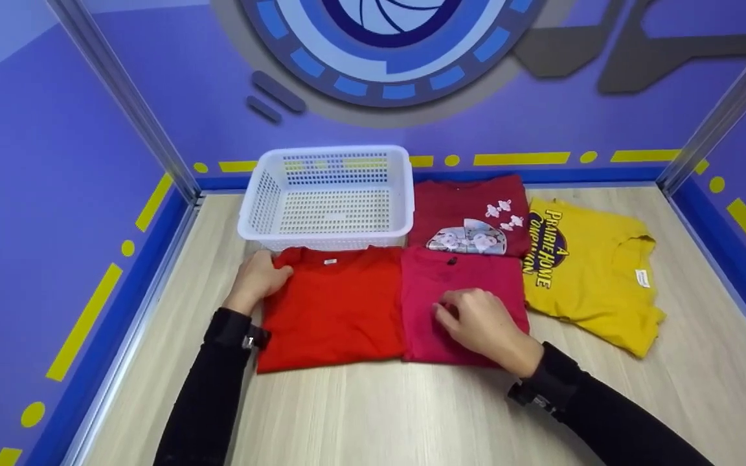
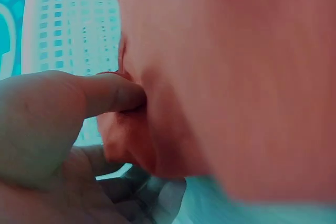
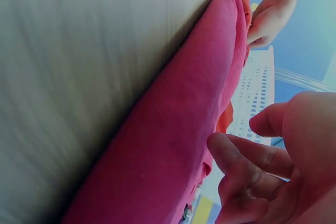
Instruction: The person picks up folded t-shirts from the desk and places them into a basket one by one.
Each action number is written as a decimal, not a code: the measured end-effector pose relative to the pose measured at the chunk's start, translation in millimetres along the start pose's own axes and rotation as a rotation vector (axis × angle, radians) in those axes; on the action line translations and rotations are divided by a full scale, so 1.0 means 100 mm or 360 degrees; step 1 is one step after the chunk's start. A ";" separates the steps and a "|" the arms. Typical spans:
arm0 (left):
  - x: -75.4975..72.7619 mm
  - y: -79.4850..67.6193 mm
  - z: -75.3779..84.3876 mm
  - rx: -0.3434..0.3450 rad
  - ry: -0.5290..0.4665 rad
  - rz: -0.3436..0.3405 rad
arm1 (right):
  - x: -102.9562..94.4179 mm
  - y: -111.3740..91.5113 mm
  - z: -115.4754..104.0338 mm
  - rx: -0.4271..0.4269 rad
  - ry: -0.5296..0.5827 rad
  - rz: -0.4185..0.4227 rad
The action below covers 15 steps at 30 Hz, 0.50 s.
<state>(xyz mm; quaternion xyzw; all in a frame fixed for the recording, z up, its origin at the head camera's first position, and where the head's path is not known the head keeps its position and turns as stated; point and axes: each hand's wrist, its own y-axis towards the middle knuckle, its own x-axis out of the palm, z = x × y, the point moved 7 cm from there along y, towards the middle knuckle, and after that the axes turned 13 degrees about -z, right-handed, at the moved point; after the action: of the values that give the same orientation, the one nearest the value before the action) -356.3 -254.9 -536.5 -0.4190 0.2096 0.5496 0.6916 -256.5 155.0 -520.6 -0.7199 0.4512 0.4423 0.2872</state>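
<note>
A folded red T-shirt point(image 1: 334, 310) lies flat on the table in the head view. My left hand point(image 1: 259, 282) grips its upper left corner; in the left wrist view the thumb point(image 2: 113, 94) presses on top of the cloth point(image 2: 252, 77) and the other fingers are beneath. Right beside it lies a folded pink T-shirt point(image 1: 425, 285). Over that pink shirt is my right hand point(image 1: 482, 323), its fingers loosely bent. The right wrist view shows a gap between thumb and fingers point(image 3: 244, 174), with nothing held there.
A white perforated basket point(image 1: 334, 213) stands behind the red shirt, with nothing in it. To its right lies a dark red printed T-shirt point(image 1: 470, 194), and farther right a yellow T-shirt point(image 1: 593, 285) lies at an angle. Blue-purple panels point(image 1: 43, 194) wall in the wooden table point(image 1: 373, 421).
</note>
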 end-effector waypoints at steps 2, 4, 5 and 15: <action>-0.02 -0.05 0.01 -0.0032 -0.0062 0.0003 | -0.01 0.00 -0.01 -0.0003 -0.0002 0.0002; -0.05 -0.10 0.05 -0.0045 -0.0098 0.0015 | -0.03 0.00 -0.01 -0.0002 -0.0011 0.0007; -0.07 -0.13 0.08 -0.0040 -0.0114 0.0024 | -0.04 0.00 -0.01 0.0002 -0.0021 0.0011; -0.20 -0.49 0.58 0.0202 -0.0064 0.0195 | -0.04 0.00 -0.05 -0.0018 0.0018 -0.0016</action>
<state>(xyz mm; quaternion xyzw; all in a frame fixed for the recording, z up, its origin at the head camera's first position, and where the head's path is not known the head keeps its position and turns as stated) -327.0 -221.3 -471.8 -0.3496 0.2555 0.5849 0.6859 -255.7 152.0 -515.0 -0.7263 0.4468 0.4392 0.2829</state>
